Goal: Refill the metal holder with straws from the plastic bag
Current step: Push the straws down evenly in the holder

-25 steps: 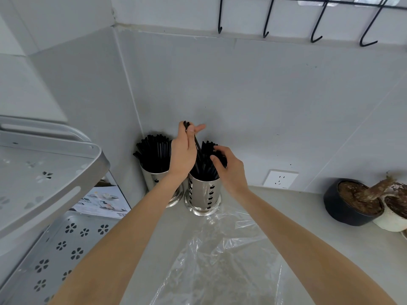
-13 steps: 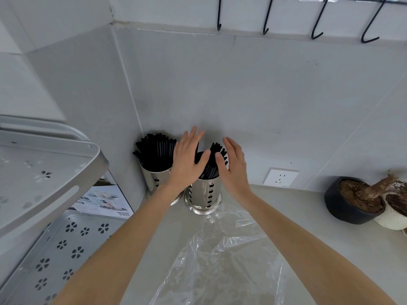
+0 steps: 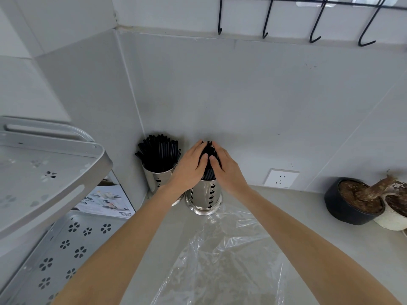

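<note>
Two perforated metal holders stand in the counter corner. The left holder is packed with black straws. The right metal holder also carries black straws, and both hands cup that bundle from either side. My left hand presses on its left, my right hand on its right, thumbs nearly meeting in front. The clear plastic bag lies flat and crumpled on the counter below the holders; no straws show inside it.
A metal rack with a perforated lower tray stands at the left, with a printed box behind it. A wall socket sits right of the holders. A black bowl and white pot hold dried plants. Black hooks hang above.
My left hand let go of the few raised straws and dropped lower. Both hands then closed in around the straw bundle in the right holder.
</note>
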### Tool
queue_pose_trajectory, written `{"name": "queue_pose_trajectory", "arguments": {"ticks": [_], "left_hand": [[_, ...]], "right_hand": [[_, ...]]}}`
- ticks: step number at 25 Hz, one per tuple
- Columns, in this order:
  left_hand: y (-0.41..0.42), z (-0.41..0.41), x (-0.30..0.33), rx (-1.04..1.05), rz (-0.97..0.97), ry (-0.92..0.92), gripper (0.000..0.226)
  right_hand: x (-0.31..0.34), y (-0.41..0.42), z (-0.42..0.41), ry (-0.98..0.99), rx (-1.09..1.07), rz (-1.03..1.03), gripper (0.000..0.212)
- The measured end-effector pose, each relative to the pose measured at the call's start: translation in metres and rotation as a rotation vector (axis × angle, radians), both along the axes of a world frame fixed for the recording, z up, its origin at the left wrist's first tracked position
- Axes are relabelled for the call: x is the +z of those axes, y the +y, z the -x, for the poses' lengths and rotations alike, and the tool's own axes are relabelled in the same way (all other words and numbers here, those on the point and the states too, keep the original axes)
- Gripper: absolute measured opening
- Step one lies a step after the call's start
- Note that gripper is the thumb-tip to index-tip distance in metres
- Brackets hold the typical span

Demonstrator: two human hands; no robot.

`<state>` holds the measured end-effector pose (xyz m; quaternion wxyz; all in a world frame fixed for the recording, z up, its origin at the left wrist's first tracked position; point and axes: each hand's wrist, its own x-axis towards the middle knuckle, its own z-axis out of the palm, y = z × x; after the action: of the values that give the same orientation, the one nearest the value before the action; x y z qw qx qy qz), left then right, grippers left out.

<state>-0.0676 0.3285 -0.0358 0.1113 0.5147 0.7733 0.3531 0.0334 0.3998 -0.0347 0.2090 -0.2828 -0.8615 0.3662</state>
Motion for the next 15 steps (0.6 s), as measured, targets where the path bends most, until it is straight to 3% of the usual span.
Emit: {"name": "queue_pose_trajectory", "arguments": {"ticks": [15], "left_hand": [[-0.052,-0.023,0.030,-0.002,-0.019,0.089,0.042]], "right_hand": [[0.022,-0.032,-0.057,-0.022,-0.154,-0.102,0.051]]}}
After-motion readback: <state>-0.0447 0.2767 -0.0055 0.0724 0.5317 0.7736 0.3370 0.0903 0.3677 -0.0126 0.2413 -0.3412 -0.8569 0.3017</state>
